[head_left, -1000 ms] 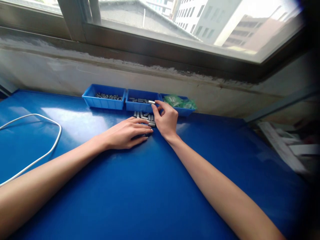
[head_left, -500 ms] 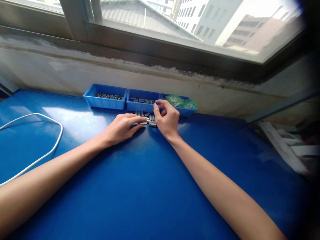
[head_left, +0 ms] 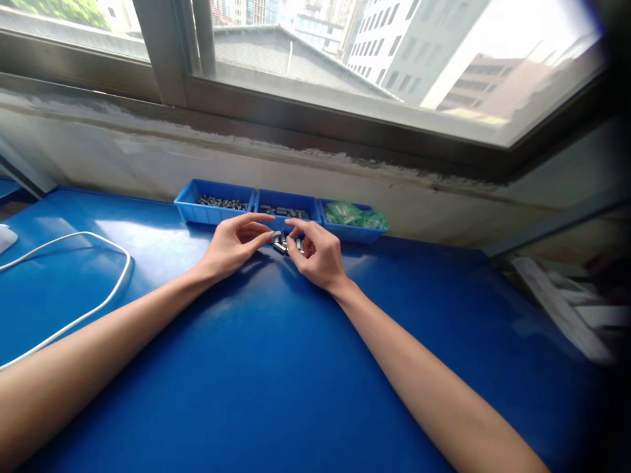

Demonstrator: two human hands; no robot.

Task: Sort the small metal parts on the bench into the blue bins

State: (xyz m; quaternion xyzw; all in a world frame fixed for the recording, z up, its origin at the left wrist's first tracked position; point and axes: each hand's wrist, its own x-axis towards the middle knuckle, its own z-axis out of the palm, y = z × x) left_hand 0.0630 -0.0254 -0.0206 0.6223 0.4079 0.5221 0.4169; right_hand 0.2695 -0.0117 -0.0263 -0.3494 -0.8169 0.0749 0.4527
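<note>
Several small grey metal pieces (head_left: 280, 247) lie on the blue table in front of the middle bin. My left hand (head_left: 240, 243) is at their left side, its thumb and fingers apart, the thumb tip by a small grey piece. At their right, my right hand (head_left: 318, 253) bends over the pieces with its thumb and index finger curved and a gap between them; whether it holds anything is hidden. Behind the hands, the middle blue bin (head_left: 287, 200) holds more grey pieces, and the left blue bin (head_left: 211, 213) holds small metal parts.
The right blue bin (head_left: 352, 231) holds green plastic bags (head_left: 345, 213). A white cable (head_left: 106, 299) curves over the table (head_left: 266, 387) at the left. Behind the bins stand a wall and a window frame (head_left: 296, 108). A white object (head_left: 6, 238) sits at the left edge.
The view has shifted slightly. My right hand has come down from the middle bin's edge to the pieces on the table. My left hand has lifted its fingers off the pieces.
</note>
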